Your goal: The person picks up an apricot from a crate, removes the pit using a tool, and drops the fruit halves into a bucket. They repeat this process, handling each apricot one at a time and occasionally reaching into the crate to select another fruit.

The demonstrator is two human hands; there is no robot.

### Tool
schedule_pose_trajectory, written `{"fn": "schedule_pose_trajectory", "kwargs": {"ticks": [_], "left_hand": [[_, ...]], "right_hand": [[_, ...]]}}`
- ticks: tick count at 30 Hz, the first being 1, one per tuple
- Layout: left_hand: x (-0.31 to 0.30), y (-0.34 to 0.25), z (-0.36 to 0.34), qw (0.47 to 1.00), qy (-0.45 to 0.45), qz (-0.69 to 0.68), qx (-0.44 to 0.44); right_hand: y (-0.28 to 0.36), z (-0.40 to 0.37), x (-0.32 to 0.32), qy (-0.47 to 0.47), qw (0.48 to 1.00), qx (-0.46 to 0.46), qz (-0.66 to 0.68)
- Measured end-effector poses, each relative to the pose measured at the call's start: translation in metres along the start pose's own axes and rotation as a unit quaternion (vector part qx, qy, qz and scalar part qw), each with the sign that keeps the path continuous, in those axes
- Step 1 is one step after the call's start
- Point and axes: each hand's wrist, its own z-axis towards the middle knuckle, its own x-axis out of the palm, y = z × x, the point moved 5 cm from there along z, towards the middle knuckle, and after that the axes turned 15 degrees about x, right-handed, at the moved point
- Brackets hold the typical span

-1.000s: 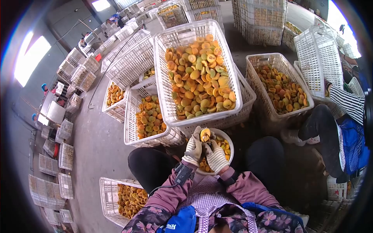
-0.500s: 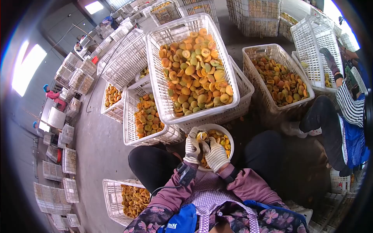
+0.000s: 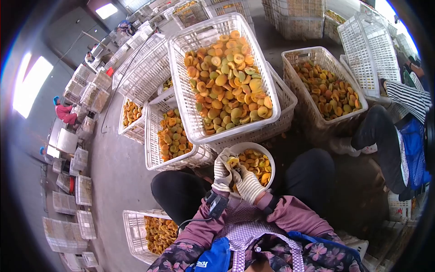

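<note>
My left hand point(image 3: 222, 172), in a striped work glove, is closed around a yellow-orange apricot half point(image 3: 233, 162). Close beside it, my right hand point(image 3: 248, 183), gloved the same way, has its fingers curled in against the fruit. Something small and dark shows at its fingertips, too hidden to name. Both hands are over the near-left rim of a white bucket point(image 3: 272, 168) between my knees. Cut apricot pieces point(image 3: 255, 162) lie in the bucket.
A large white crate point(image 3: 180, 86) of halved apricots sits tilted on another crate ahead. More fruit crates stand left point(image 3: 152, 156), right point(image 3: 290, 68) and lower left point(image 3: 131, 235). A co-worker in a striped sleeve point(image 3: 410, 96) sits at right. Stacked crates point(image 3: 297, 20) stand behind.
My hands stay together over the bucket, and the right has shifted slightly left. The co-worker's gloved hand has dropped from the upended crate. The whole view has shifted a little.
</note>
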Motion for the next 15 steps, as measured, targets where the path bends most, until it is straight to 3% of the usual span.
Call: {"fn": "schedule_pose_trajectory", "kwargs": {"ticks": [1,2,4,6,8,9,10,11,12,13,14,15], "left_hand": [[-0.017,0.014,0.004,0.993,0.097,-0.070,0.004],[-0.022,0.011,0.008,0.993,0.101,-0.068,-0.001],[-0.019,0.008,0.010,0.979,0.196,0.043,0.021],[0.006,-0.014,0.009,0.971,0.208,0.099,0.055],[0.022,-0.017,0.007,0.954,0.295,0.045,0.030],[0.012,-0.007,0.012,0.949,0.313,0.015,-0.028],[0.015,-0.013,0.012,0.950,0.310,0.016,-0.026],[0.015,-0.036,0.019,0.959,0.208,0.142,0.129],[0.017,-0.061,0.025,0.919,0.095,0.261,0.279],[0.006,-0.068,0.045,0.976,-0.044,-0.029,0.211],[-0.002,-0.071,0.066,0.924,-0.176,-0.316,0.120],[-0.002,-0.081,0.082,0.909,-0.172,-0.363,0.110]], "right_hand": [[0.007,-0.003,-0.002,0.024,0.999,0.022,0.014],[0.006,-0.004,-0.001,0.020,0.999,0.024,0.019],[-0.001,-0.004,0.007,0.095,0.982,0.087,0.136],[-0.005,-0.007,0.010,0.148,0.964,0.142,0.170],[0.001,-0.017,0.014,0.252,0.907,0.248,0.229],[0.013,-0.025,0.009,0.282,0.891,0.259,0.245],[0.018,-0.030,0.007,0.286,0.890,0.259,0.243],[0.021,-0.035,0.006,0.295,0.872,0.268,0.285],[0.023,-0.035,0.006,0.302,0.852,0.275,0.326],[0.023,-0.037,0.009,0.303,0.815,0.287,0.402],[0.021,-0.035,0.008,0.305,0.817,0.285,0.399],[0.015,-0.030,0.004,0.254,0.819,0.318,0.404]]}}
